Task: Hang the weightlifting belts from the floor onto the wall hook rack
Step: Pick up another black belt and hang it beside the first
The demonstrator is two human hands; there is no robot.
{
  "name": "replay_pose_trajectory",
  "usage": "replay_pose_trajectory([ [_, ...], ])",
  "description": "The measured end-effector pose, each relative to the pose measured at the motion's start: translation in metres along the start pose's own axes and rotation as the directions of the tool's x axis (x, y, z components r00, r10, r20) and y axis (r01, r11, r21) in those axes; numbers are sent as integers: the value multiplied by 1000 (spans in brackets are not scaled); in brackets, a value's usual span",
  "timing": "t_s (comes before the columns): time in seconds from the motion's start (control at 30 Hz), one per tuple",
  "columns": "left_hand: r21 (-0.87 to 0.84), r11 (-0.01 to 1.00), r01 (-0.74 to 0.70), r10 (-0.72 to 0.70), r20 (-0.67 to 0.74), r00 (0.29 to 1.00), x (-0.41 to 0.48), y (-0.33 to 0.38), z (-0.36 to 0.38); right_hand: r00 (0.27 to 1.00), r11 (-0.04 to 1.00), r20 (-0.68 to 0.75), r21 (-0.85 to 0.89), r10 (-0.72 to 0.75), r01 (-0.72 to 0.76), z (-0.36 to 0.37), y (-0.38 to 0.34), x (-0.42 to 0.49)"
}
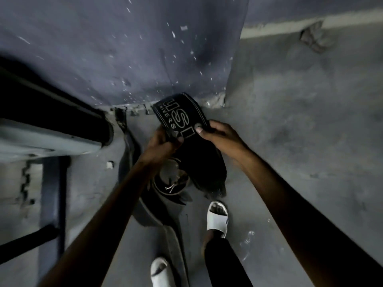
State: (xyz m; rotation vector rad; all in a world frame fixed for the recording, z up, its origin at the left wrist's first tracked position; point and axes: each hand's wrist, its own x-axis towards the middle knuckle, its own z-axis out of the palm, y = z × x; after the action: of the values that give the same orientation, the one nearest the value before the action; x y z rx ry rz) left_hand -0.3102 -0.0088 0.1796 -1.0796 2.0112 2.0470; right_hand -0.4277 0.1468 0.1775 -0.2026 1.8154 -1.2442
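Observation:
A black weightlifting belt [179,114] with white stitching and white letters is held up in front of me, close to the foot of the blue-grey wall [124,48]. My left hand [163,141] grips its left edge. My right hand [215,134] grips its right side with the thumb on the face. The belt's dark lower part [205,170] hangs down between my arms. Another dark belt [149,212] lies curled on the floor below, with a coiled strap and metal buckle [172,183]. The hook rack is out of sight.
A dark bench or machine frame [47,125] stands at the left, with a black bar [24,245] low down. The grey concrete floor [300,131] spreads to the right. My feet in white slides [217,218] stand just behind the floor belt.

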Motion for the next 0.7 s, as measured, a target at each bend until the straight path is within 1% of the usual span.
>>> replay_pose_trajectory([
  [0.03, 28, 999, -16, 16, 16, 1000, -16, 21, -8, 1000, 998, -3, 64, -30, 30, 5, -20, -16],
  [0.1, 66, 995, -78, 75, 51, 996, -52, 66, -26, 996, 987, -28, 135, -85, 88, 15, -62, -52],
  [0.17, 103, 987, -122, 116, 59, 992, -89, 109, -42, 989, 979, -42, 143, -144, 149, 25, -106, -90],
  [0.23, 126, 974, -190, 178, 99, 979, -131, 157, -57, 975, 966, -92, 142, -203, 215, 30, -153, -138],
  [0.33, 104, 947, -305, 283, 184, 941, -200, 237, -74, 939, 931, -165, 163, -301, 327, 37, -227, -217],
  [0.43, 76, 893, -444, 413, 255, 874, -277, 332, -91, 881, 861, -228, 215, -415, 461, 44, -314, -304],
  [0.5, 57, 859, -509, 480, 256, 839, -321, 389, -100, 843, 807, -251, 258, -476, 532, 47, -368, -357],
  [0.63, 55, 762, -645, 626, 192, 756, -424, 499, -114, 769, 709, -276, 298, -577, 639, 52, -476, -460],
  [0.7, 61, 711, -701, 689, 144, 711, -472, 541, -118, 722, 656, -288, 302, -629, 692, 52, -520, -504],
])
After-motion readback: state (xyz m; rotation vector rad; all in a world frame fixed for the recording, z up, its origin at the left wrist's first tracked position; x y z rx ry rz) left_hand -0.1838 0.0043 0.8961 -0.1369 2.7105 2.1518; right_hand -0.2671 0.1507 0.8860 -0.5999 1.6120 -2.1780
